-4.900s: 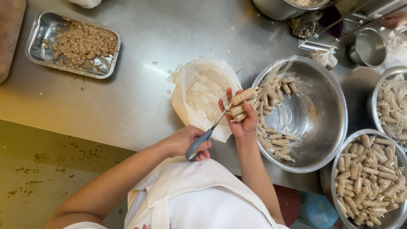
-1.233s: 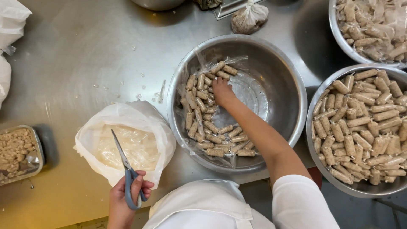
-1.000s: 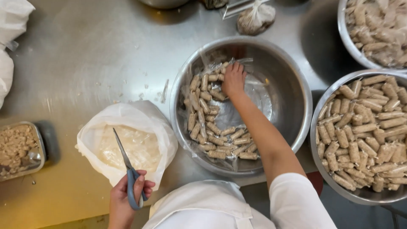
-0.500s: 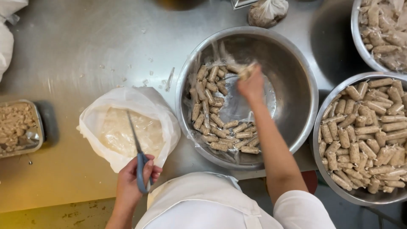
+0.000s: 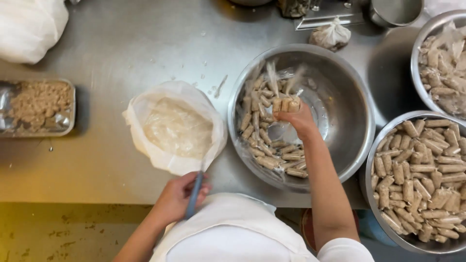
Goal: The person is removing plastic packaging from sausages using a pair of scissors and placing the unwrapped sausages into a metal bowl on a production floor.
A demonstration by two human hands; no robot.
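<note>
Wrapped beige rolls (image 5: 287,104), a small clutch of them in clear film, sit pinched in the right hand (image 5: 296,116), fingers closed round them above the middle of a large steel bowl (image 5: 354,121). More of the same wrapped rolls (image 5: 264,140) lie heaped along that bowl's left inner wall. The left hand (image 5: 177,196) is down at the near edge of the steel bench (image 5: 126,43), curled shut round the blue handle of a knife (image 5: 194,194); its blade is hard to make out. Just beyond it stands an open white plastic bag (image 5: 174,126) with pale scraps inside, touching the bowl's left rim. At the right edge, a second bowl (image 5: 417,179) is packed with rolls, with a third bowl (image 5: 439,58) behind it. A foil tray (image 5: 36,106) of brown crumbs lies at the left edge
</note>
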